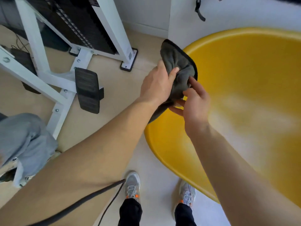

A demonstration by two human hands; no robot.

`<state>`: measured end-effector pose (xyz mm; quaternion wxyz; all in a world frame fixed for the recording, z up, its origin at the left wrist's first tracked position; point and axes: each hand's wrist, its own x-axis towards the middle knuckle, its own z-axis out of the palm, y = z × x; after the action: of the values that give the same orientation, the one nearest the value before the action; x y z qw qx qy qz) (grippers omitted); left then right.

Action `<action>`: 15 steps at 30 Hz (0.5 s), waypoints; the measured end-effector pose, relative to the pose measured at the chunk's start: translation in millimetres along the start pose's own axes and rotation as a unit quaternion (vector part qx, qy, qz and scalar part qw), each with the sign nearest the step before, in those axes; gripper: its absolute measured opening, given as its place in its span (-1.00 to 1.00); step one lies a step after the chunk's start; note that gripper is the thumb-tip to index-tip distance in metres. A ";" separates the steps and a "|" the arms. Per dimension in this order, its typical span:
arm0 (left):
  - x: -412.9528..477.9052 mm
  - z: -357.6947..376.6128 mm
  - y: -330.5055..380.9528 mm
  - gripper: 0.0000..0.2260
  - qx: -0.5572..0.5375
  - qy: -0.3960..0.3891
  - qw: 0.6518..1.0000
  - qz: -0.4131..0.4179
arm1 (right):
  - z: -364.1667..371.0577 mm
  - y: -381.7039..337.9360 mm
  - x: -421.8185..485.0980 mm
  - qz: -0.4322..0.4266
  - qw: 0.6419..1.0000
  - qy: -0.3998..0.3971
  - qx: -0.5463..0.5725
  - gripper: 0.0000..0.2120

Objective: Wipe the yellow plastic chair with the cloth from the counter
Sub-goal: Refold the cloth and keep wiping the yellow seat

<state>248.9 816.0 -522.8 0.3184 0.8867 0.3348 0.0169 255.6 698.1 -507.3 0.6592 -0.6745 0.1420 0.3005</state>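
The cloth (177,74) has already been fetched and is held above the near rim of the yellow chair (244,88); judging by this, the wiping itself is yet to be done. The cloth is bunched in the grip of the left hand (156,85), fingers clenched round it, while its lower fold is pinched by the right hand (195,103); it is being gathered, it seems, not pressed to the seat
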 end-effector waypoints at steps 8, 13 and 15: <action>-46.0 17.7 -42.7 -0.63 -0.003 0.043 0.998 -0.039 | -75.8 -81.6 108.3 -0.360 0.745 0.163 -0.538 -0.45; -44.5 16.8 -40.2 -0.57 0.001 0.020 0.998 -0.066 | -102.4 -97.0 162.6 -0.361 0.682 0.101 -0.628 -0.47; -31.4 15.8 -32.6 -0.54 0.037 0.020 0.997 -0.057 | -99.4 -92.0 167.4 -0.367 0.679 0.109 -0.626 -0.49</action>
<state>209.5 806.9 -548.4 0.2789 0.8769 0.3914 0.0042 461.7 643.8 -537.4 0.1199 -0.9557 -0.2678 -0.0228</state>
